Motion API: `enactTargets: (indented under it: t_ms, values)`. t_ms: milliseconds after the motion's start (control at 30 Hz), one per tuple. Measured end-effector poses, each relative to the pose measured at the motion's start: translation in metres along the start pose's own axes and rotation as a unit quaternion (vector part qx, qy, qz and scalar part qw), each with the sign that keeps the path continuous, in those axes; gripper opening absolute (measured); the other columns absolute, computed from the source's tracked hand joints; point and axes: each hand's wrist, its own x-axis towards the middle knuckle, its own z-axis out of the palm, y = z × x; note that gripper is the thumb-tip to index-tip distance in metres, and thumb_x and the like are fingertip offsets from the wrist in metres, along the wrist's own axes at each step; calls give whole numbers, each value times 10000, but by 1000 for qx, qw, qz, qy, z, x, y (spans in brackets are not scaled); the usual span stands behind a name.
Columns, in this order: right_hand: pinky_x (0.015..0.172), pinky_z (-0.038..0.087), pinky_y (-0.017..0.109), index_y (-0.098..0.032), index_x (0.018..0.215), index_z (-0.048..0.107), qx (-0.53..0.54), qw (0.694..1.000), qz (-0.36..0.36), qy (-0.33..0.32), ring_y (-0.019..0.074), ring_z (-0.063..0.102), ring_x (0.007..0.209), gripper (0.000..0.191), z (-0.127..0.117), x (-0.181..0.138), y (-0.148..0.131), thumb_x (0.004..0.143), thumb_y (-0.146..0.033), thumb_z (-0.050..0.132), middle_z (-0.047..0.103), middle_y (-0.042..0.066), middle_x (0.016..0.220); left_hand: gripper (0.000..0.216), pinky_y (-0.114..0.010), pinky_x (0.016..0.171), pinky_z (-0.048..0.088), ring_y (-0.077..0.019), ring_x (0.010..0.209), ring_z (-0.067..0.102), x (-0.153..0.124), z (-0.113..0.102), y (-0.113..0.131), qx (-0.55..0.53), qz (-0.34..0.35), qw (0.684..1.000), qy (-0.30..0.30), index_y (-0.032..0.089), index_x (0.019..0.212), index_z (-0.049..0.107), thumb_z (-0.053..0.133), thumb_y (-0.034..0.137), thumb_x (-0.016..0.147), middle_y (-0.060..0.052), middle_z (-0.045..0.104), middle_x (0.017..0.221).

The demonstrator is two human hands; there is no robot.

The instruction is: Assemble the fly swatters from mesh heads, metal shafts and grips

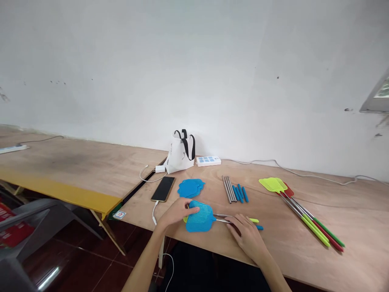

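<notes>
A blue fly swatter [199, 219] lies near the table's front edge, its mesh head to the left and its metal rod running right to a blue handle tip. A yellow-green swatter lies partly hidden under it. My left hand [176, 213] rests on the left edge of the blue head, fingers curled on it. My right hand [246, 233] lies over the metal rods, fingers bent down on them.
Loose blue swatter heads [191, 187], metal rods [228, 189] and blue handle sleeves [240, 193] lie behind. Finished yellow, green and red swatters [304, 213] lie right. A charging phone [163, 189], white bag [181, 151] and power strip [208, 161] stand near the wall.
</notes>
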Motion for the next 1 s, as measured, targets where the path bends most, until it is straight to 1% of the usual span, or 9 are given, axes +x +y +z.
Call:
enactTargets:
  t_ms: [100,200,267,367,433,533,733,900,1000]
  values:
    - [937,489,421,-281,1090,669,-12,1000,-3,-14,209,645,968,229,1,-1,1,1038,-341,455,673,29,1020,401,-251,586,341,-160,646,508,-5,-10,-8,74,-36,996,19,184,722,603,720,564,770,18,554,675]
    - [916,484,402,-275,1069,678,-15,1000,-10,-20,203,637,961,233,0,-2,1,1036,-345,459,656,40,1019,410,-263,685,419,-201,798,592,-8,-10,-13,113,-60,992,19,201,994,652,778,473,714,-12,645,898]
    - [907,481,394,-273,1069,680,-16,1000,-13,-19,203,633,970,234,-1,-1,0,1033,-346,461,650,47,1036,423,-302,816,460,-238,949,617,-9,-6,-14,143,-45,989,9,213,1110,644,749,426,759,-48,648,1063]
    - [909,473,393,-274,1092,675,-15,999,-15,-30,206,625,1002,229,-3,0,-1,1029,-314,459,646,50,1066,328,-381,1018,428,-289,1198,563,-9,5,-14,208,5,978,-23,234,1167,649,659,375,871,-71,612,1252]
    - [914,468,391,-276,1111,673,-16,999,-18,-41,203,623,1013,245,-5,0,-2,1027,-278,443,646,48,1079,322,-419,1095,394,-297,1300,512,-6,12,-16,242,24,969,-40,252,1227,632,618,343,919,-63,573,1362]
    - [914,464,390,-288,1144,673,-28,999,-18,-39,203,624,1028,279,-4,0,-2,1027,-256,422,654,47,1106,354,-438,1166,356,-269,1388,455,1,21,-25,262,48,963,-29,287,1338,574,529,294,987,-37,504,1486]
    - [961,452,424,-312,1182,669,-60,998,14,-19,229,621,1111,296,3,-3,7,1039,-344,412,657,48,1216,410,-451,1245,278,-190,1462,383,15,33,-46,280,88,955,46,326,1409,530,322,245,1065,13,478,1544]
    - [1038,434,446,-314,1168,657,-53,994,85,-32,245,577,1230,340,0,-12,33,1000,-528,453,616,39,1327,428,-483,1253,273,-193,1465,389,17,35,-55,290,98,949,78,312,1408,540,314,216,1057,-3,462,1561]
    - [1087,418,459,-295,1276,588,-53,989,132,-40,262,531,1303,488,-4,-20,53,941,-632,474,549,51,1426,412,-497,1247,285,-198,1450,412,18,37,-57,290,97,948,94,297,1386,555,324,214,1054,-12,488,1541]
